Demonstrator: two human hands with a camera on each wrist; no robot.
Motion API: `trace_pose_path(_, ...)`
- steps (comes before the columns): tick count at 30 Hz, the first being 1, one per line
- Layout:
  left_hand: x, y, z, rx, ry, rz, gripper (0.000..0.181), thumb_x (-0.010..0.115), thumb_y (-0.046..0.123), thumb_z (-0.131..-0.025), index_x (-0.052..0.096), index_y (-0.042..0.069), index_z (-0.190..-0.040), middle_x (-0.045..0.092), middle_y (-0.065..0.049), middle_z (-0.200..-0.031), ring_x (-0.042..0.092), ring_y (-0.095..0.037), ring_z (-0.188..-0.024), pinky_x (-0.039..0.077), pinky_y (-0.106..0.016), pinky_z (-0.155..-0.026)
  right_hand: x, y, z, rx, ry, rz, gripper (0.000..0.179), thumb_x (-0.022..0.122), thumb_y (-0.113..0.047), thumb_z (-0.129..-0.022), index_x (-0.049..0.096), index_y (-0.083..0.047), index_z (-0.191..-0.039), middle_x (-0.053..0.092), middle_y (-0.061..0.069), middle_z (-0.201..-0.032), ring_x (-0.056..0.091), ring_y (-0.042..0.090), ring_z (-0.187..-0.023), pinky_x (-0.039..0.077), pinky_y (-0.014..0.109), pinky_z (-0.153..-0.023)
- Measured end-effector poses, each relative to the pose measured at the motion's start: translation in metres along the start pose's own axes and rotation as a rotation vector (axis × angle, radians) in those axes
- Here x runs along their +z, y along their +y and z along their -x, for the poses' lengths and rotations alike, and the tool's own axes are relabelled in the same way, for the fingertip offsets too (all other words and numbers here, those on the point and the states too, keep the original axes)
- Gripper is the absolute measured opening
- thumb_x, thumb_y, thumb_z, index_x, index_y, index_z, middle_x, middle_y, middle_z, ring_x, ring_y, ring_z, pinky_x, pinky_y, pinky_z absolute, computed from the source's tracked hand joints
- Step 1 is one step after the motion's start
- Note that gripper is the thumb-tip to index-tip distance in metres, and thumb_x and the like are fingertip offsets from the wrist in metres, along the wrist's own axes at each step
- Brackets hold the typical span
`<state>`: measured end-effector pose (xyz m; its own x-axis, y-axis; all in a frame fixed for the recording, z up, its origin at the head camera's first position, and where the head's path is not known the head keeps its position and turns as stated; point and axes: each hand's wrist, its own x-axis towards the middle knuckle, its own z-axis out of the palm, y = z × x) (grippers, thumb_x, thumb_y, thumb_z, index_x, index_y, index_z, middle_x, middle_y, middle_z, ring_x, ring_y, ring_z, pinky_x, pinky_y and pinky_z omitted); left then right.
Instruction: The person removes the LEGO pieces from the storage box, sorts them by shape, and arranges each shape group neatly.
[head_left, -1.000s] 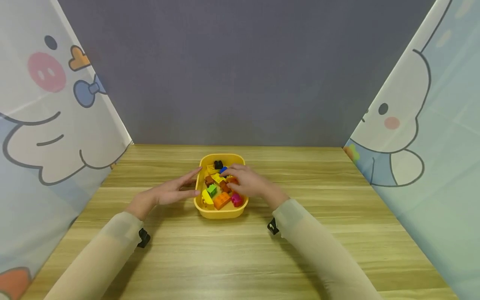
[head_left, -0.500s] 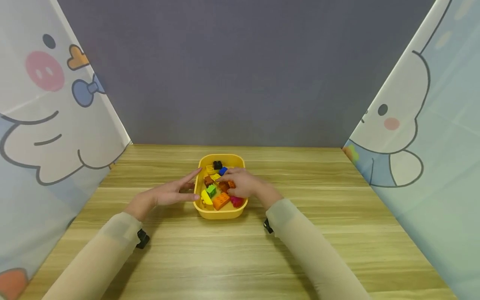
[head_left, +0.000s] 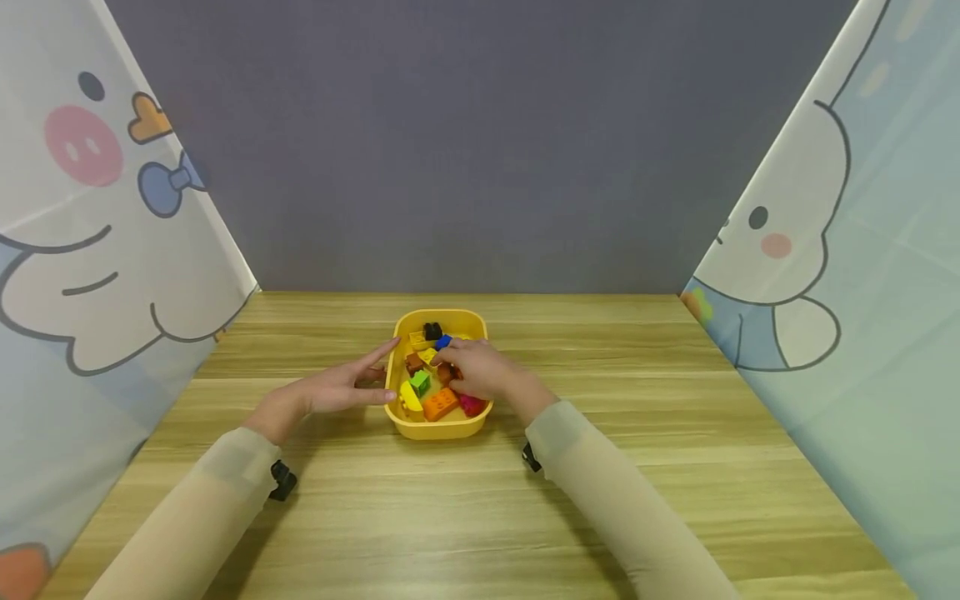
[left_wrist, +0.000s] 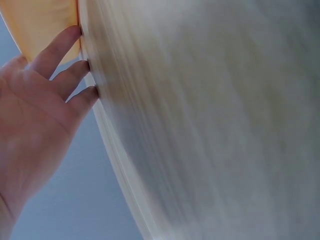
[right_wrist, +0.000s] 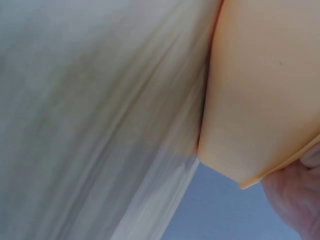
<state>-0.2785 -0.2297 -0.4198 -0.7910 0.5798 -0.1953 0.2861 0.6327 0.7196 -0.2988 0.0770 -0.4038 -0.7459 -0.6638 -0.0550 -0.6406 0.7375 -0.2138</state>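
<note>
A yellow plastic tray (head_left: 437, 431) holds several toy building blocks. My left hand (head_left: 330, 390) is at the tray's left side, thumb and index fingertip right at the rim; in the left wrist view its fingers reach toward the tray's outer wall (left_wrist: 45, 25). My right hand (head_left: 487, 371) reaches over the right rim into the tray, its fingers and thumb around a brown block (head_left: 446, 372); I cannot tell whether they pinch it. Nearby lie an orange block (head_left: 440, 404), a green block (head_left: 420, 383), a yellow curved block (head_left: 410, 397) and a blue block (head_left: 443, 342). A magenta block (head_left: 472, 406) is partly hidden under the hand.
A black block (head_left: 432, 331) lies at the tray's far end. The tray stands on a wood-grain table (head_left: 600, 400). A grey panel (head_left: 465, 150) rises behind, with cartoon-printed sheets (head_left: 795, 208) at both sides.
My right hand has shifted slightly left and lower over the blocks, covering more of the magenta one. The left hand stays at the tray's left rim.
</note>
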Motion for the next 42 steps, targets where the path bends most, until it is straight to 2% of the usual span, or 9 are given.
trace_pose_path(2, 0.0, -0.001, -0.001, -0.002, 0.005, 0.01, 0.104, 0.07, 0.055, -0.105, -0.001, 0.034, -0.178, 0.04, -0.033, -0.171, 0.037, -0.056, -0.16, 0.026, -0.082, -0.125, 0.0, 0.002, 0.0, 0.013, 0.013, -0.045, 0.044, 0.073, -0.023, -0.107, 0.065, -0.021, -0.15, 0.061, 0.006, -0.155, 0.059, 0.027, -0.143, 0.042, 0.049, -0.129)
trace_pose_path(7, 0.001, -0.002, -0.002, -0.008, 0.039, 0.012, 0.105, 0.074, 0.056, -0.102, 0.005, 0.035, -0.178, 0.046, -0.03, -0.168, 0.042, -0.053, -0.157, 0.028, -0.08, -0.125, -0.001, 0.007, 0.005, 0.008, 0.082, -0.266, 0.042, 0.076, -0.016, -0.102, 0.066, -0.015, -0.142, 0.061, 0.009, -0.147, 0.062, 0.028, -0.13, 0.053, 0.046, -0.119)
trace_pose_path(11, 0.002, -0.002, -0.003, -0.007, 0.052, 0.002, 0.106, 0.076, 0.056, -0.1, 0.007, 0.035, -0.178, 0.05, -0.03, -0.165, 0.045, -0.054, -0.155, 0.029, -0.082, -0.124, -0.001, 0.014, 0.012, -0.021, 0.18, -0.419, 0.041, 0.076, -0.012, -0.1, 0.065, -0.011, -0.139, 0.064, 0.01, -0.141, 0.063, 0.027, -0.129, 0.053, 0.048, -0.118)
trace_pose_path(15, 0.002, -0.002, -0.003, -0.013, 0.055, 0.019, 0.106, 0.078, 0.056, -0.099, 0.009, 0.038, -0.178, 0.05, -0.029, -0.166, 0.045, -0.054, -0.156, 0.028, -0.082, -0.124, -0.01, 0.022, 0.024, -0.033, 0.301, -0.541, 0.046, 0.075, -0.007, -0.098, 0.065, -0.007, -0.143, 0.066, 0.011, -0.139, 0.062, 0.031, -0.131, 0.052, 0.056, -0.119)
trace_pose_path(19, 0.001, -0.003, -0.001, -0.013, 0.057, 0.038, 0.104, 0.075, 0.055, -0.101, 0.007, 0.04, -0.177, 0.046, -0.03, -0.168, 0.044, -0.053, -0.156, 0.033, -0.079, -0.124, -0.024, 0.04, 0.037, -0.044, 0.404, -0.573, 0.044, 0.076, -0.003, -0.097, 0.069, -0.005, -0.14, 0.068, 0.013, -0.132, 0.067, 0.033, -0.123, 0.055, 0.058, -0.114)
trace_pose_path(23, 0.0, -0.004, -0.001, -0.021, 0.057, 0.053, 0.102, 0.074, 0.056, -0.102, 0.007, 0.041, -0.177, 0.045, -0.031, -0.169, 0.043, -0.053, -0.157, 0.037, -0.077, -0.123, -0.031, 0.062, 0.05, -0.037, 0.456, -0.581, 0.041, 0.077, 0.003, -0.096, 0.07, -0.001, -0.136, 0.069, 0.018, -0.131, 0.071, 0.038, -0.12, 0.056, 0.06, -0.114)
trace_pose_path(26, 0.0, -0.005, -0.002, -0.024, 0.059, 0.053, 0.102, 0.075, 0.055, -0.102, 0.008, 0.041, -0.177, 0.046, -0.03, -0.168, 0.044, -0.052, -0.157, 0.037, -0.076, -0.123, -0.034, 0.078, 0.058, 0.005, 0.464, -0.596, 0.042, 0.076, 0.006, -0.097, 0.068, 0.003, -0.137, 0.068, 0.021, -0.131, 0.072, 0.041, -0.122, 0.056, 0.061, -0.113)
trace_pose_path(31, 0.001, -0.006, -0.002, -0.019, 0.059, 0.069, 0.103, 0.076, 0.053, -0.102, 0.007, 0.04, -0.177, 0.045, -0.031, -0.168, 0.043, -0.052, -0.157, 0.037, -0.076, -0.123, -0.033, 0.098, 0.066, 0.113, 0.424, -0.616, 0.043, 0.076, 0.001, -0.099, 0.066, 0.001, -0.141, 0.067, 0.02, -0.134, 0.07, 0.041, -0.126, 0.054, 0.06, -0.116)
trace_pose_path(42, 0.001, -0.007, -0.003, -0.032, 0.062, 0.057, 0.103, 0.078, 0.054, -0.1, 0.01, 0.04, -0.176, 0.046, -0.031, -0.167, 0.045, -0.053, -0.155, 0.039, -0.077, -0.122, -0.019, 0.125, 0.06, 0.243, 0.324, -0.621, 0.044, 0.073, -0.006, -0.102, 0.065, -0.001, -0.144, 0.071, 0.022, -0.136, 0.069, 0.041, -0.127, 0.055, 0.055, -0.114)
